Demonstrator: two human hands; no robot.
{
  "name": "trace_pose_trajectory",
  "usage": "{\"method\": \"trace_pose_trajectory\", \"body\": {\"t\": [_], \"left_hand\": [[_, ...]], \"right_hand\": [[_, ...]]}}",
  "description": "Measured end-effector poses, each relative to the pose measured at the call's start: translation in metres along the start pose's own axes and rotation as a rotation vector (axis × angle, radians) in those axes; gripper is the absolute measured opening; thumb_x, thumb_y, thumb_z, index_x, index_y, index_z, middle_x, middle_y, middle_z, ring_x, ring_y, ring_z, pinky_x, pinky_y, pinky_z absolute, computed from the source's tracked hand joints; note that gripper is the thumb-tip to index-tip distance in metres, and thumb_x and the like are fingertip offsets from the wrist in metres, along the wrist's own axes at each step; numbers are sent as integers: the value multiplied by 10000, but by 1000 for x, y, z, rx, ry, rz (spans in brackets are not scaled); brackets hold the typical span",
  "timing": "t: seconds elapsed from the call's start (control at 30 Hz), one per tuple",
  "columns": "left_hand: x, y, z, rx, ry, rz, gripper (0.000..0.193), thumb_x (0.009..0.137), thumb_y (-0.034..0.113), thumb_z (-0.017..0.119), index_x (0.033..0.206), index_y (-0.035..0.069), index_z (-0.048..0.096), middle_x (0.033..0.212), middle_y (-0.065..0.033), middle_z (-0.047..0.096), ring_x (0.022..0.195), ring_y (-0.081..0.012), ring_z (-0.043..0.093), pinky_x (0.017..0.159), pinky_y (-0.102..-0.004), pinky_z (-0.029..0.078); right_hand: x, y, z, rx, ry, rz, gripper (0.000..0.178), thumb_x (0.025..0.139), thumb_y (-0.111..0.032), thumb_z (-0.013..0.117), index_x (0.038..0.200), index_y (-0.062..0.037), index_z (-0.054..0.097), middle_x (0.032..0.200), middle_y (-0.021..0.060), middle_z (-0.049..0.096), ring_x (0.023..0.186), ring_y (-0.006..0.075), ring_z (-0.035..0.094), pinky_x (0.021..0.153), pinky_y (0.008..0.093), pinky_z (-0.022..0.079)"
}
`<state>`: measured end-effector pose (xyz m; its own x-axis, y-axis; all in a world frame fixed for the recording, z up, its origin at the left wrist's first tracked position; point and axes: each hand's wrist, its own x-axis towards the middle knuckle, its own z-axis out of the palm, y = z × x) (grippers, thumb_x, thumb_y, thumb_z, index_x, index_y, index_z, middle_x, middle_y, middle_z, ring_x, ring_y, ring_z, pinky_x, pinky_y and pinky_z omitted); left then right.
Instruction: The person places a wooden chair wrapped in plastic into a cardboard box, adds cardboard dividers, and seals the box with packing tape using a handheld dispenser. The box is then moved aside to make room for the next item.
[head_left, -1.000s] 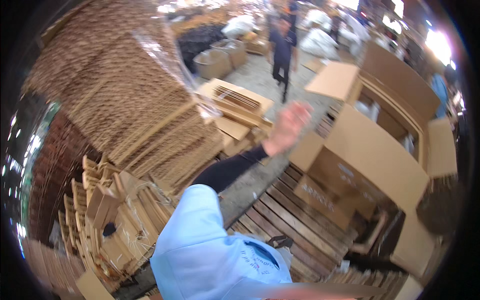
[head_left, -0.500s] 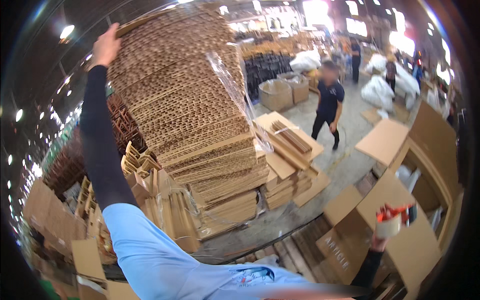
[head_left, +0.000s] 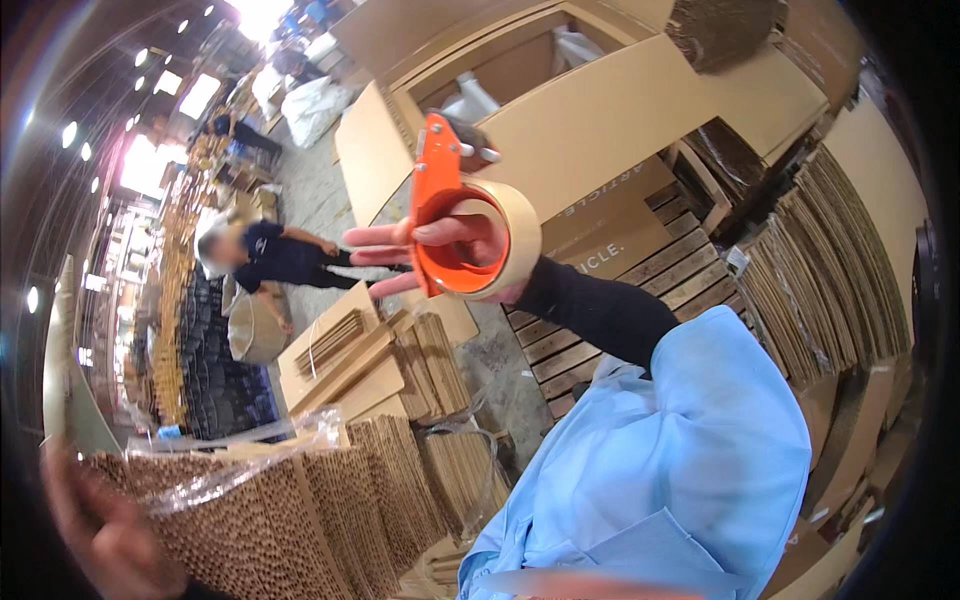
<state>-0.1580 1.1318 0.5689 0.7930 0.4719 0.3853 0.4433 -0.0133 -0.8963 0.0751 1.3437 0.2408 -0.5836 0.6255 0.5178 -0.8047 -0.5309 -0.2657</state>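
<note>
My right hand (head_left: 465,240) is raised near the middle of the view, pushed through the ring of an orange tape dispenser (head_left: 432,180). Its fingers stretch out past the frame, and the dispenser hangs around the hand. A roll of tan packing tape (head_left: 522,240) sits on it. At the lower left, my left hand (head_left: 115,535) is smeared by motion beside the stack of corrugated cardboard (head_left: 290,520). A pale upright sheet (head_left: 82,395) rises just above that hand; whether the fingers grip it I cannot tell.
A person in dark clothes (head_left: 285,258) stands beyond the stack. Flat cardboard pieces (head_left: 345,365) lie near it. An opened large carton (head_left: 600,110) stands at the top, a slatted wooden pallet (head_left: 640,290) below. More stacked cardboard (head_left: 830,270) is at the right.
The view has turned and tilted sharply. My right hand with the tape dispenser has come up to the middle. My left hand has left the stack's top corner and is lower left.
</note>
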Motion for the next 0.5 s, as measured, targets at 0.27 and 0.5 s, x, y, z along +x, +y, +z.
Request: {"method": "trace_pose_trajectory", "body": {"t": [0.27, 0.5], "left_hand": [[67, 213, 109, -479, 248, 294, 367, 978, 196, 501, 618, 161, 440, 1030, -195, 758, 880, -287, 744, 761, -363, 557], [191, 367, 169, -899, 346, -1, 236, 774, 72, 699, 679, 117, 488, 1118, -128, 736, 989, -232, 702, 825, -361, 516]], "right_hand": [[4, -69, -1, -911, -96, -350, 439, 1003, -286, 597, 1406, -120, 547, 1407, 128, 525, 1265, 278, 558, 1040, 489, 496], [-65, -223, -67, -562, 551, 54, 392, 1048, -362, 517, 1319, -87, 585, 1210, 28, 668, 1093, 154, 651, 948, 374, 534]]}}
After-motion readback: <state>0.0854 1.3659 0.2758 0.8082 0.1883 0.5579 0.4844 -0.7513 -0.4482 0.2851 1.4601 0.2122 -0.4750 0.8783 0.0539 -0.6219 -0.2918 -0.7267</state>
